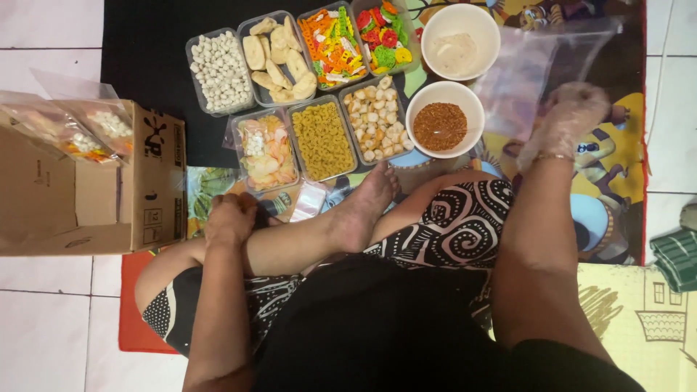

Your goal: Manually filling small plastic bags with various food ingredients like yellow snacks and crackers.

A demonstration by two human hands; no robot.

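Note:
My right hand [566,120], in a thin clear glove, grips a large clear plastic bag [534,62] held over the patterned mat, right of two white bowls. One bowl [445,95] holds reddish-brown granules, the other [460,16] a pale powder. My left hand [231,218] rests closed on my crossed leg, beside a small clear packet [308,199]. Several clear tubs of snacks stand ahead: white pellets [218,71], pale crackers [278,58], colourful crackers [332,43], yellow macaroni shapes [321,139], round pale pieces [375,123]. A filled snack bag [265,151] lies on one tub.
An open cardboard box [156,174] sits at the left with filled snack bags [87,127] on top. My bare foot [363,207] lies just below the tubs. A green striped cloth [675,258] lies on the white tiles at the right.

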